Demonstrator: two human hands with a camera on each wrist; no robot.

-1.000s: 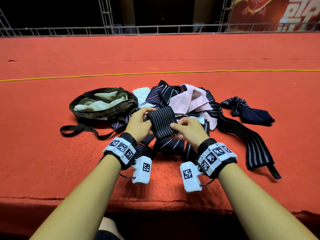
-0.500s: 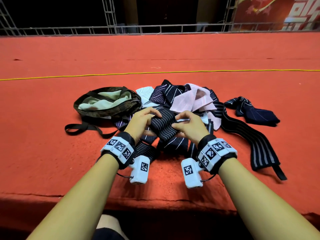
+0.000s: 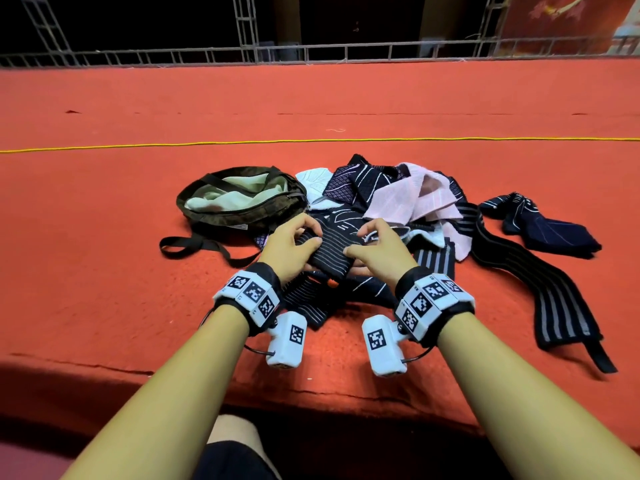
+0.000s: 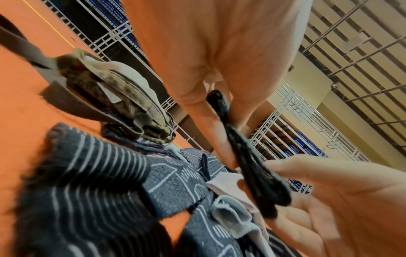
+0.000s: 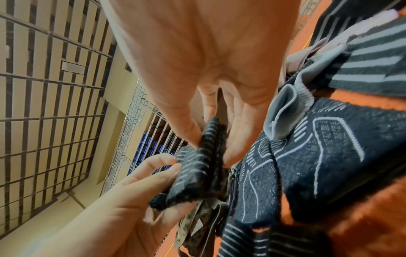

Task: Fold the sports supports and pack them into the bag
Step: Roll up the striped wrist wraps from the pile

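A black support with thin white stripes is folded double and held just above the pile, one hand at each side. My left hand pinches its left edge between thumb and fingers; in the left wrist view the folded black support shows edge-on. My right hand pinches the right edge, and the right wrist view shows the striped support between thumb and fingers. An open camouflage bag with a pale lining lies to the left. The pile of dark and pink supports lies behind my hands.
A long black wrap with grey stripes trails to the right, and a folded navy support lies beyond it. The bag's black strap loops on the red carpet. The platform's front edge runs below my wrists. A yellow cord crosses behind.
The striped support was held up flat and wide; it is now folded smaller and lower over the pile, with my hands closer together on its edges.
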